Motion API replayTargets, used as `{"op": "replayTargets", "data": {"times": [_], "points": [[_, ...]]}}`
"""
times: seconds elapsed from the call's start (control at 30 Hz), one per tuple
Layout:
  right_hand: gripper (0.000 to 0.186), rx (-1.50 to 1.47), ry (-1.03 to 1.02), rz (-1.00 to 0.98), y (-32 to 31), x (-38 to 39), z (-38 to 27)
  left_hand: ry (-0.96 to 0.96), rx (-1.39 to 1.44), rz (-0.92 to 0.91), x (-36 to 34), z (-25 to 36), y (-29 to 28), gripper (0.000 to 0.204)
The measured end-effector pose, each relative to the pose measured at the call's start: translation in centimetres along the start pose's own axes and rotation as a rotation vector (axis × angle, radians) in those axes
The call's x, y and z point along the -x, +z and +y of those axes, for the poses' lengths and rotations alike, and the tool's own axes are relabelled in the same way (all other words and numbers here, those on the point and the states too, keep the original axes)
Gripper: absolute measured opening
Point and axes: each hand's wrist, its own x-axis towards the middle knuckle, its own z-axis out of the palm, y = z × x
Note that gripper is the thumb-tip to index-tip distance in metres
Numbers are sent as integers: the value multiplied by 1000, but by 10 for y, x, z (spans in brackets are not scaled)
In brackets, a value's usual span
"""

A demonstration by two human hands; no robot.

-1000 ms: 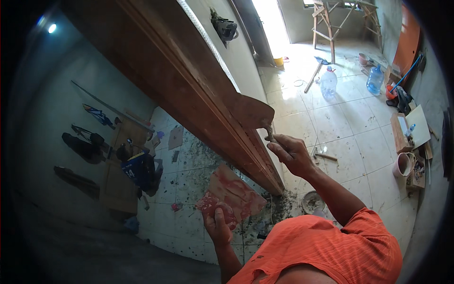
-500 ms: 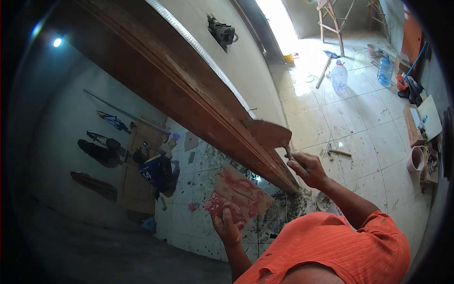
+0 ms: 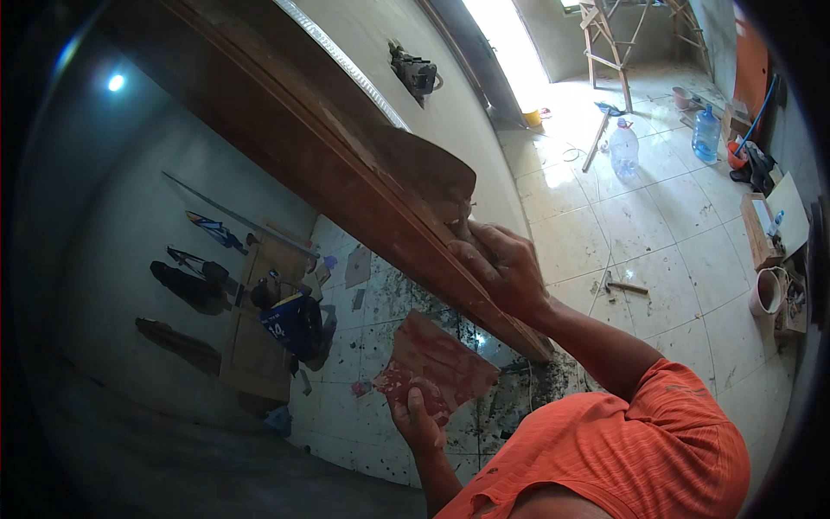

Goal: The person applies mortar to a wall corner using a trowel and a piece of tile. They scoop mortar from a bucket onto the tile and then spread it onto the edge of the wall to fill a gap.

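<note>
Right hand (image 3: 506,264) wrapped round trowel (image 3: 428,169) at edge of wooden frame (image 3: 285,160), left hand (image 3: 421,424) clasping red-smeared board (image 3: 441,359), tiled floor (image 3: 674,208) spreading right

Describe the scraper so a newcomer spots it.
Find the brown wooden frame crossing the view diagonally. At its right edge, the right hand grips the scraper. Its broad, rounded blade sets it apart from the red-smeared board at the left hand.

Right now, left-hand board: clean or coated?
Partly coated. Reddish paste streaks the brown face of the board, densest near the left hand. Underside: cannot tell, it faces away.
</note>
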Motion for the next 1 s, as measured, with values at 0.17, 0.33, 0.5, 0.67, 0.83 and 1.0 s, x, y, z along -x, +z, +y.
{"op": "replayTargets", "data": {"times": [0.17,0.33,0.5,0.67,0.83,1.0], "points": [[37,12,30,55,-11,12,20,80,-25,23,-1,2,-2,32],[32,-121,122,91,-33,14,19,46,-10,0,3,9,-7,28],[36,-35,-3,-98,-27,-27,-15,11,2,41,7,14,-8,27],[41,77,134,-233,-23,-44,-31,87,43,5,9,12,-11,34],[41,72,3,-112,-28,-33,-16,23,8,35,8,9,-20,35],[37,-222,183,26,-35,-17,-11,5,51,36,7,9,-24,36]]}}
